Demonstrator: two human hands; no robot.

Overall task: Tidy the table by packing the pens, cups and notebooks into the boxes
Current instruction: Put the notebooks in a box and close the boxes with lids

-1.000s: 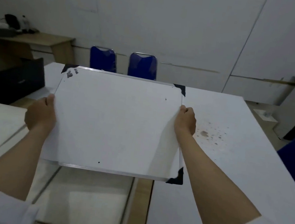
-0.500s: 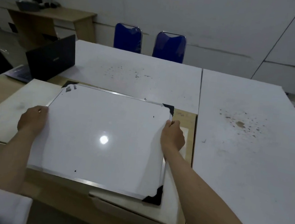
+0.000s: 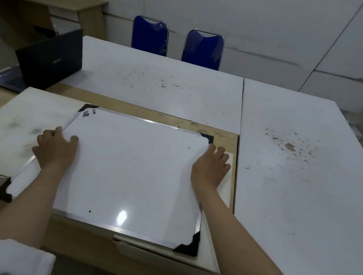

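A white board with a metal frame and black corners lies flat on top of the boxes. My left hand rests on its left edge with the thumb on the surface and the fingers relaxed. At the right edge, my right hand lies with fingers spread. A white box flap sticks out to the left of the board. Another box shows under the board's near right corner. The board hides what is inside the boxes. No pens, cups or notebooks are visible.
The boxes sit on a wooden table. White tables adjoin at the right and behind. An open black laptop stands at the back left. Two blue chairs face the far table, with a wooden desk beyond.
I lowered the board from in front of me down flat onto the boxes. Both hands went from gripping its side edges to resting loosely on them.
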